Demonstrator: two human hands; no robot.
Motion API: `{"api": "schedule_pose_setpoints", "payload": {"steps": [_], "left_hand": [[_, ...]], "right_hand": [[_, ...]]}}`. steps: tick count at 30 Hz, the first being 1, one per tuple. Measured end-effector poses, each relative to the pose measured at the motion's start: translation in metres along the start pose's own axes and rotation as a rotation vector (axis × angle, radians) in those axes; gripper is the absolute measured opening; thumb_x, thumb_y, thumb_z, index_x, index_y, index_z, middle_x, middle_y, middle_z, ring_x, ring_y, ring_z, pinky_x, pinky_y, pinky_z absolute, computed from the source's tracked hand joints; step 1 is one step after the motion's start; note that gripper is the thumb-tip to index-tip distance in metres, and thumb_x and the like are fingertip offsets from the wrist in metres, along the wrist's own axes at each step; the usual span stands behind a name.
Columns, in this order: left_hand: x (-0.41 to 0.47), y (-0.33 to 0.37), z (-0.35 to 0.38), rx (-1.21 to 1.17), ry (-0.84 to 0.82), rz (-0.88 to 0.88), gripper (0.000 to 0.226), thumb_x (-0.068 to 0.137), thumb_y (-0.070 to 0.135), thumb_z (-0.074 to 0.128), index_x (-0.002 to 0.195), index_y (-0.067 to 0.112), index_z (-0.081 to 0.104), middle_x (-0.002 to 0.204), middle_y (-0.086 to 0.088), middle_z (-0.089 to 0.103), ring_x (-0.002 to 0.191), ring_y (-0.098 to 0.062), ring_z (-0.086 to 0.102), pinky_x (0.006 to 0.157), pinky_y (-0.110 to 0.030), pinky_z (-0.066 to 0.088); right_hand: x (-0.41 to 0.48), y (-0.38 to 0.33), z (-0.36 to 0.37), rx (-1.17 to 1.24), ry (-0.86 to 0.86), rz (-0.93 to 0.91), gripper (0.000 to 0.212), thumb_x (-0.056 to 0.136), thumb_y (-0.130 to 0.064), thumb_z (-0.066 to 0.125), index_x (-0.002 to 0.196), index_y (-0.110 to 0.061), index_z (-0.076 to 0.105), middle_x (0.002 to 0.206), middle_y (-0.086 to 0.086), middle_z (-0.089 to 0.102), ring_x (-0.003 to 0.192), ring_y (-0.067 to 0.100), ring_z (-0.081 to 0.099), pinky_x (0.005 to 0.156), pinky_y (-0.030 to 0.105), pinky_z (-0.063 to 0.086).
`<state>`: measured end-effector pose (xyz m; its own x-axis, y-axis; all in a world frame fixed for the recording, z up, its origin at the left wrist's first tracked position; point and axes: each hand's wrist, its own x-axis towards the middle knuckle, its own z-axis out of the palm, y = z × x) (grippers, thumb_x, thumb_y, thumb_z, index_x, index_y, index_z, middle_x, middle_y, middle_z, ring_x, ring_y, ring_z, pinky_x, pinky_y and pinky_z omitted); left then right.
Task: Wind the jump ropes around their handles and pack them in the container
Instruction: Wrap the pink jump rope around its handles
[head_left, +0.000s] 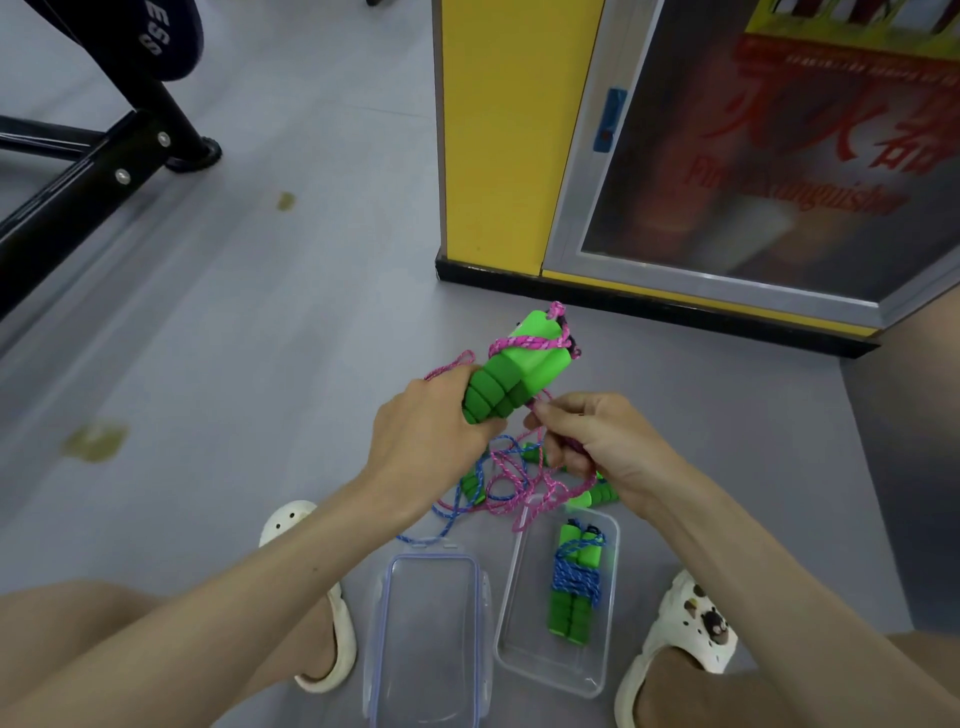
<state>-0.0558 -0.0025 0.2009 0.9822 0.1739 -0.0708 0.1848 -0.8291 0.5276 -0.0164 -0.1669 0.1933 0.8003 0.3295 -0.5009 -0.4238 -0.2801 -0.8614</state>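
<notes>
The left hand (426, 436) is curled round the lower, ribbed ends of a pair of green foam handles (511, 376), holding them side by side and tilted up and away from the person. A pink rope (524, 343) crosses the upper, smooth part of these handles in a turn or two, with a small loop sticking out past their top end. Just beside them, the right hand (608, 441) pinches a strand of the same pink rope between thumb and forefinger, close to the lower end of the handles, its other fingers curled under. From there the rope drops to the floor (260, 338).

Below the hands the loose pink rope lies tangled with a blue rope (457, 512), and more green handles (597, 493) show partly under the right hand and among the loops.

Nearer the person, a clear plastic container (550, 665) stands open on the floor between the feet. In it lies one finished jump rope (574, 577): two green handles together with blue rope wound round their middle. The clear lid (426, 649), edged in pale blue, lies flat just left of the container.

The person's feet are in white clogs (685, 629), one on either side of the lid and container. Further off stand a yellow pillar (498, 130), a glass-fronted fire extinguisher cabinet (753, 156) to its right, and a black metal frame (78, 187) at the far left.
</notes>
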Motion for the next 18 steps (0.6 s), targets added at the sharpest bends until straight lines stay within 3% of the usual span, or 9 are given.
{"api": "schedule_pose_setpoints", "payload": {"steps": [3,5,9,15,18], "left_hand": [[-0.003,0.002,0.001,0.217,0.094,0.059,0.044,0.09,0.042,0.057,0.131,0.031,0.046,0.098,-0.001,0.067,0.092,-0.028,0.062,0.064,-0.028,0.031],[-0.004,0.002,0.003,0.314,0.119,0.091,0.046,0.093,0.041,0.054,0.135,0.029,0.04,0.101,-0.001,0.067,0.092,-0.028,0.063,0.063,-0.028,0.03],[-0.003,-0.002,0.006,0.479,0.145,0.133,0.052,0.095,0.034,0.051,0.142,0.025,0.032,0.103,0.002,0.066,0.091,-0.025,0.064,0.06,-0.029,0.031],[-0.005,0.001,0.012,0.658,0.095,0.15,0.071,0.09,0.018,0.049,0.15,0.019,0.013,0.114,-0.003,0.058,0.104,-0.022,0.055,0.062,-0.03,0.031],[-0.005,0.001,0.014,0.721,0.132,0.193,0.072,0.086,0.017,0.053,0.149,0.017,0.02,0.108,-0.005,0.06,0.098,-0.022,0.057,0.06,-0.03,0.03]], "right_hand": [[0.001,-0.001,0.002,-0.071,0.033,-0.013,0.018,0.092,-0.017,0.058,0.089,-0.003,0.069,0.071,0.003,0.065,0.06,0.007,0.056,0.058,0.016,0.042],[0.002,-0.001,0.002,-0.105,0.049,-0.009,0.013,0.091,-0.018,0.06,0.088,-0.011,0.07,0.081,-0.003,0.068,0.074,0.003,0.059,0.064,0.013,0.042],[0.001,-0.004,0.008,0.155,-0.01,0.066,0.016,0.095,-0.011,0.054,0.088,-0.004,0.067,0.069,0.006,0.062,0.056,0.012,0.057,0.055,0.018,0.05],[-0.003,-0.007,0.022,0.15,-0.011,0.056,0.024,0.098,-0.002,0.043,0.083,-0.001,0.061,0.064,0.01,0.057,0.046,0.009,0.057,0.047,0.019,0.051],[-0.004,-0.009,0.024,0.122,-0.003,0.032,0.028,0.1,-0.005,0.04,0.084,-0.002,0.062,0.055,0.007,0.057,0.037,0.008,0.05,0.042,0.019,0.047]]}}
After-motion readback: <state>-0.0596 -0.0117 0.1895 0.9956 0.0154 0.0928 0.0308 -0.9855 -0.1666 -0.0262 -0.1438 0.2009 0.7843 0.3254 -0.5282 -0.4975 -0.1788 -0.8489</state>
